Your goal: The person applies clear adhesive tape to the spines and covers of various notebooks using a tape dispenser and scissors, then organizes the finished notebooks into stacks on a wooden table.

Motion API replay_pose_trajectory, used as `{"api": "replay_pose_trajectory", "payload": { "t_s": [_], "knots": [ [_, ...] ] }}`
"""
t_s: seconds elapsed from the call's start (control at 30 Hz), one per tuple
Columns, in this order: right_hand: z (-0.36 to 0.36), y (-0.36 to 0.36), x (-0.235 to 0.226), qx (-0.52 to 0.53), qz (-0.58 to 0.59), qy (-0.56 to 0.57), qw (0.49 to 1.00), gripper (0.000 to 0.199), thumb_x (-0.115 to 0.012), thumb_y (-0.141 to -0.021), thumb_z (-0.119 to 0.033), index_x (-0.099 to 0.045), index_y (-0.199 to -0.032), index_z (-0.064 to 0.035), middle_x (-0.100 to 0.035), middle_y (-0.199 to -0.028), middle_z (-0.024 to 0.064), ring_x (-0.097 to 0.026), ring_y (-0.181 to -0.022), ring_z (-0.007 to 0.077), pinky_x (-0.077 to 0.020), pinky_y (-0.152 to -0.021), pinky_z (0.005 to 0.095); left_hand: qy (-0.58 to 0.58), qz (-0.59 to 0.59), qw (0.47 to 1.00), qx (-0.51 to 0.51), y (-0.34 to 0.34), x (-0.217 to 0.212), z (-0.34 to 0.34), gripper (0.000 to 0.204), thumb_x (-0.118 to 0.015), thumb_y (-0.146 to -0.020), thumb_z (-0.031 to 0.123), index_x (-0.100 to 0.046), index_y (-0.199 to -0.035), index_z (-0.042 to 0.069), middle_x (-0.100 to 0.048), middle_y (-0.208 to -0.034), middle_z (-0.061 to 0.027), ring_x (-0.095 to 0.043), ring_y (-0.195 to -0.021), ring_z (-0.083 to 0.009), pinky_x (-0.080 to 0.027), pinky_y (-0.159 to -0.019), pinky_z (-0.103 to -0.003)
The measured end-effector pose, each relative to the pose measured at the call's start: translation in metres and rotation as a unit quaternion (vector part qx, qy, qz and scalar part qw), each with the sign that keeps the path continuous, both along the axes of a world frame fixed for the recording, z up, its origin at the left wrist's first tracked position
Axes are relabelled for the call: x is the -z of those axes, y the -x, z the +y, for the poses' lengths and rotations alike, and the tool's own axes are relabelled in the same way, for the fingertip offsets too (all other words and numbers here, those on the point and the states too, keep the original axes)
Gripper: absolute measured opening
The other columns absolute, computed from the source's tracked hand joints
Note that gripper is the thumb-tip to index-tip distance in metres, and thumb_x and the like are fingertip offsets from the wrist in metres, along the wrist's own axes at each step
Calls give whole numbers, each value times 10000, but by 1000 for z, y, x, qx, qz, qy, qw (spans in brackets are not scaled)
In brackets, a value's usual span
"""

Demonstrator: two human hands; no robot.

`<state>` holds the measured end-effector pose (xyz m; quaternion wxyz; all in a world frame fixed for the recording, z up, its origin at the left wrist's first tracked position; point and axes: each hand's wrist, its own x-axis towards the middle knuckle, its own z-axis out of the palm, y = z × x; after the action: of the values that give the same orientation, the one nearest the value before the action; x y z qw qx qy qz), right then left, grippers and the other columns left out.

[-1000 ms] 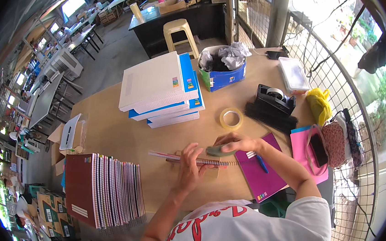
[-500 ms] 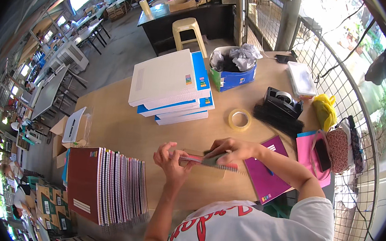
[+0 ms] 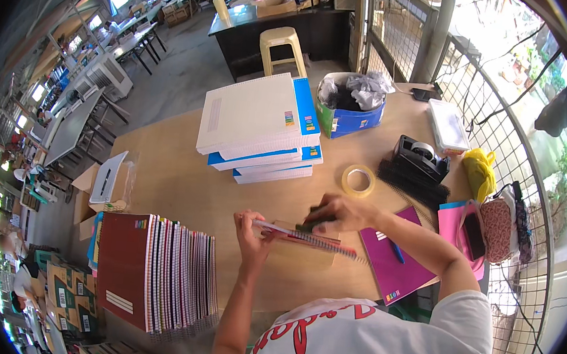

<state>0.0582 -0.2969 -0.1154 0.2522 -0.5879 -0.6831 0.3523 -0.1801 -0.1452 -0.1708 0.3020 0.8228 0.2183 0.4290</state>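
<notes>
The fingers (image 3: 246,218) of the left hand (image 3: 251,239) are closed on the left end of a thin spiral-bound notebook (image 3: 308,238), which is held nearly edge-on over the surface (image 3: 176,174), its right end slanted toward the person's white shirt (image 3: 376,347). Coil is seen at that right end. By the right hand (image 3: 346,213) a small dark green object (image 3: 316,216) is gripped, close to the far side of the notebook; its kind, and whether the two are touching, cannot be told. To the right, partly beneath the right forearm, a purple notebook (image 3: 386,270) is laid with a blue pen (image 3: 397,253) upon it. Beyond the right hand a roll of tape (image 3: 345,181) is set flat, near a black tape dispenser (image 3: 422,161). Farther off, white and blue notebooks (image 3: 251,120) are piled beside a blue-and-green box (image 3: 359,125). At the left, spiral notebooks (image 3: 124,267) with a dark red cover are stacked.
</notes>
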Motion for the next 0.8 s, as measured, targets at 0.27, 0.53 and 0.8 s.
{"api": "replay_pose_trajectory", "payload": {
  "t_s": [0.27,0.53,0.8],
  "knots": [
    [14,3,0,26,-124,-16,992,579,-597,-921,-521,-701,-1209,-30,-657,-1218,174,-604,-1063,312,-466,-963,390,24,-16,999,18,-1,4,4,688,-912,-600,461,-528,-988,42,-467,-968,-111,-487,-928,-295,-432,-775,-427],
    [12,12,13,78,97,41,991,558,-518,-969,-524,-669,-1289,-93,-637,-1138,217,-604,-1057,339,-472,-964,401,-3,-18,999,37,-2,-2,8,654,-869,-691,478,-542,-1024,19,-461,-972,-134,-476,-947,-299,-459,-738,-436],
    [29,19,15,38,257,-14,966,538,-538,-984,-468,-672,-1248,-20,-661,-1148,187,-618,-997,302,-494,-902,398,63,12,997,40,5,-2,7,648,-918,-614,402,-517,-977,46,-463,-960,-107,-484,-936,-301,-421,-828,-414]
  ]
}}
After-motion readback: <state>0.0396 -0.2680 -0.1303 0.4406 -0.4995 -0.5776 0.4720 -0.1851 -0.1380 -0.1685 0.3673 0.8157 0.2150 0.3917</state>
